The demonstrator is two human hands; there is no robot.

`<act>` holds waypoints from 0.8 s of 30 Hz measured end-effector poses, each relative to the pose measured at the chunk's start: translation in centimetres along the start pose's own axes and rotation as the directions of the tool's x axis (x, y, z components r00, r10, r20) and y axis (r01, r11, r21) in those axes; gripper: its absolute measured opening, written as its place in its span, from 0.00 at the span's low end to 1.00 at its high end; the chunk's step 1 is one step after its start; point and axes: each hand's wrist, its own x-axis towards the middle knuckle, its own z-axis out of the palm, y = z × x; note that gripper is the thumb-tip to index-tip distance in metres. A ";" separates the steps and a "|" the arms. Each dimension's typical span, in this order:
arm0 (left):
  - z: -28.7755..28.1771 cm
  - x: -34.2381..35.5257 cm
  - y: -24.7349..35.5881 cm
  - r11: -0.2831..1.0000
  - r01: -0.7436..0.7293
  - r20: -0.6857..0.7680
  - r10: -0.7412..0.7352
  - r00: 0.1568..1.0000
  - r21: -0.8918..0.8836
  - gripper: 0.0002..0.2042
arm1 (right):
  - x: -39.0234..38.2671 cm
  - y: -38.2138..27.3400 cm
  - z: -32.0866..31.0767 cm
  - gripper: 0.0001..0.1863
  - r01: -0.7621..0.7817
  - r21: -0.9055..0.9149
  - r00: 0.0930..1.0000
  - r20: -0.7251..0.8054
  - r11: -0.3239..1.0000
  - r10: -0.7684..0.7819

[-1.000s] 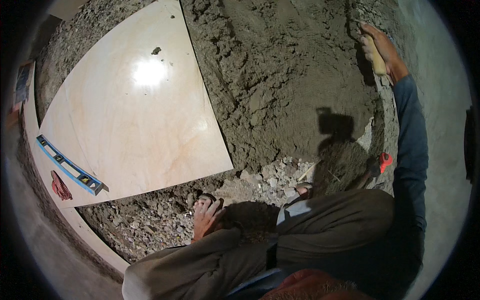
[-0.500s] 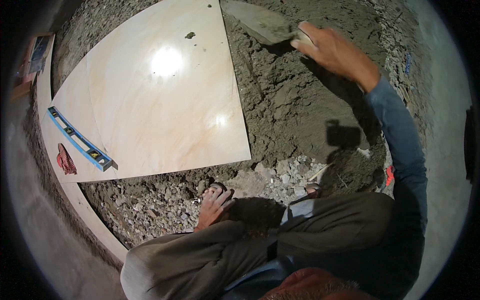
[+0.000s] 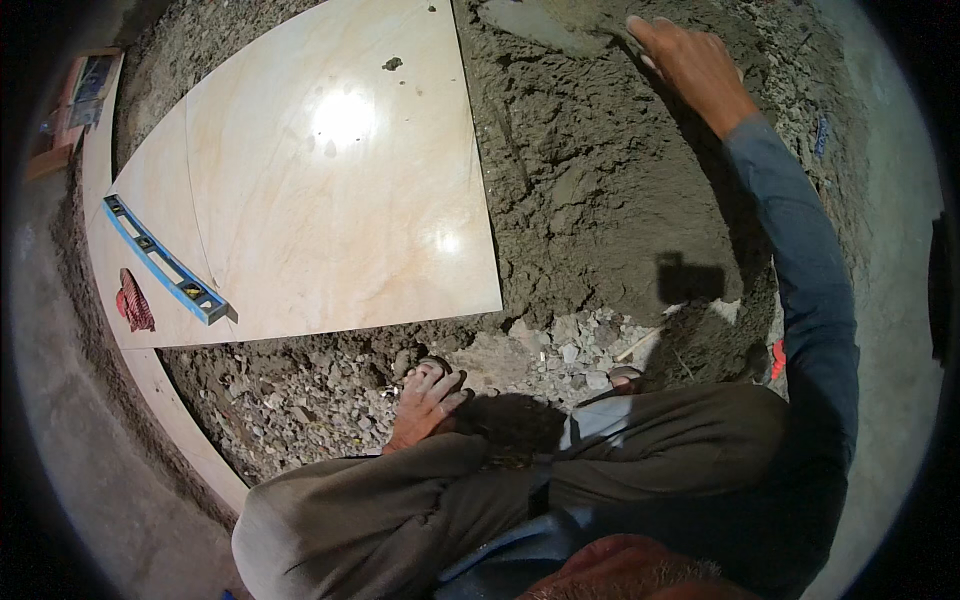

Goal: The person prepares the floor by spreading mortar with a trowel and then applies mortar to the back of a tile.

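Observation:
My right hand [image 3: 690,65] is closed round the handle of a trowel [image 3: 545,24] at the far edge of the view. The blade lies low over the wet grey mortar [image 3: 600,190], to the right of the large glossy tiles [image 3: 340,220]; whether it touches the mortar I cannot tell. Down by my foot and bent knee rests my left hand [image 3: 425,405], its fingers spread with no tool in them. Small clumps of mortar [image 3: 392,64] dot the far part of the tile surface.
A blue spirit level [image 3: 165,262] and a red patterned cloth [image 3: 134,302] lie on the tiles at the left. Loose gravel [image 3: 300,410] runs between the tiles and my legs. A red object [image 3: 777,358] lies near my right knee.
My right hand has moved slightly farther away and to the right with the trowel, whose blade has drawn off from the tile edge. My left hand stays by my foot.

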 end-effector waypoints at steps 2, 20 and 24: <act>0.2 -0.2 0.2 1.000 0.023 0.031 -0.023 0.999 0.005 0.20 | 2.4 -1.1 -1.1 0.20 -0.027 0.076 0.999 0.020 0.997 0.026; -0.3 0.4 2.0 0.981 0.164 -0.022 -0.167 0.986 -0.104 0.23 | 13.7 0.1 -9.3 0.15 -0.458 0.306 0.544 0.839 0.835 -0.009; -1.1 0.2 2.7 0.978 0.195 -0.009 -0.196 0.981 -0.079 0.18 | 4.2 -1.0 -6.9 0.21 -0.082 0.350 0.581 0.777 0.933 -0.240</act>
